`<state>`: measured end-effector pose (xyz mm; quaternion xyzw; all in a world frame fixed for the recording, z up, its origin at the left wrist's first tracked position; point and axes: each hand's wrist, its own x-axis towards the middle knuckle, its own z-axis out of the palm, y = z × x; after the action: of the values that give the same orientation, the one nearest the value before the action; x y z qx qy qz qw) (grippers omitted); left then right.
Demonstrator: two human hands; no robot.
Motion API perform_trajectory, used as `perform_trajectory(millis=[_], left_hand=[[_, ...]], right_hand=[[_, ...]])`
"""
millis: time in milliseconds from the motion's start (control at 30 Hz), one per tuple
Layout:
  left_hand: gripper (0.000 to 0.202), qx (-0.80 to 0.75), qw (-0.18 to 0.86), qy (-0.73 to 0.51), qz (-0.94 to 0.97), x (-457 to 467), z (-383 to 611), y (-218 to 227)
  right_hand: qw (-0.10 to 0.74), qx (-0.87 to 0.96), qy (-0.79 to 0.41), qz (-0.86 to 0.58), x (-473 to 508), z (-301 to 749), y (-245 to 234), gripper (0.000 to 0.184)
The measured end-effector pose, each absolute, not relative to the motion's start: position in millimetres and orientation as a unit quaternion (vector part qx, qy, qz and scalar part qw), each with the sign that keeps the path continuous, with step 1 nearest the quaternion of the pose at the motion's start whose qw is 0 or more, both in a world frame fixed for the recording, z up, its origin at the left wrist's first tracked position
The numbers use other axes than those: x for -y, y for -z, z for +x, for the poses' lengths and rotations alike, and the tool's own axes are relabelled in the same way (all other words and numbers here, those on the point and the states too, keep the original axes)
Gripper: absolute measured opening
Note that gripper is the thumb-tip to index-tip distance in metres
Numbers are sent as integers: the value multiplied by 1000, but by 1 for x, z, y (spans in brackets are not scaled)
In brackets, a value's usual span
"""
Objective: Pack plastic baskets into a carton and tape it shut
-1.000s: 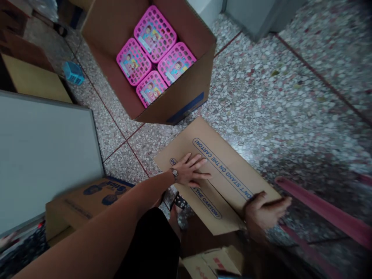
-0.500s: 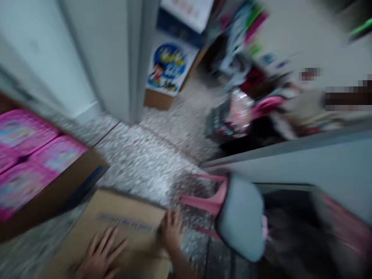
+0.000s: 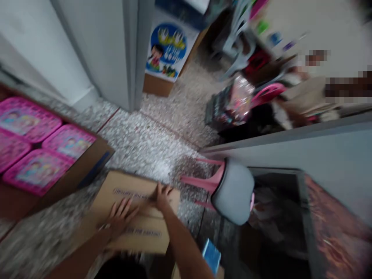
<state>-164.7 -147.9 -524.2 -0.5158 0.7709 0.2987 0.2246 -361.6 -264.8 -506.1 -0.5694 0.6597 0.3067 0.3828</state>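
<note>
A brown cardboard carton (image 3: 130, 217) with blue printed lettering sits on the speckled floor at the bottom left, its top flaps folded down. My left hand (image 3: 120, 217) lies flat on the top flap with the fingers spread. My right hand (image 3: 162, 195) presses on the carton's far right part, fingers down on the flap. Neither hand grips anything. The picture is blurred by motion.
An open carton (image 3: 87, 164) at the left holds pink perforated baskets (image 3: 37, 170). A pink stool with a grey seat (image 3: 232, 192) stands right of my hands. A grey partition (image 3: 305, 151) runs along the right. A box with a cartoon label (image 3: 167, 54) stands farther back, by cluttered goods.
The view swung up and to the right, so the carton now sits low in the picture. My right hand moved from the carton's near edge onto its top flap. The left hand stays flat.
</note>
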Motion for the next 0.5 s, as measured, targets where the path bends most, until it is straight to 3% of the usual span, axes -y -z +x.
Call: perform_trajectory(millis=[267, 500], left_hand=[[104, -716, 294, -427, -468, 148, -167, 527], [100, -699, 219, -448, -512, 128, -171, 542]], right_hand=[[410, -660, -340, -530, 264, -364, 513, 116], [406, -663, -359, -517, 267, -365, 512, 113]])
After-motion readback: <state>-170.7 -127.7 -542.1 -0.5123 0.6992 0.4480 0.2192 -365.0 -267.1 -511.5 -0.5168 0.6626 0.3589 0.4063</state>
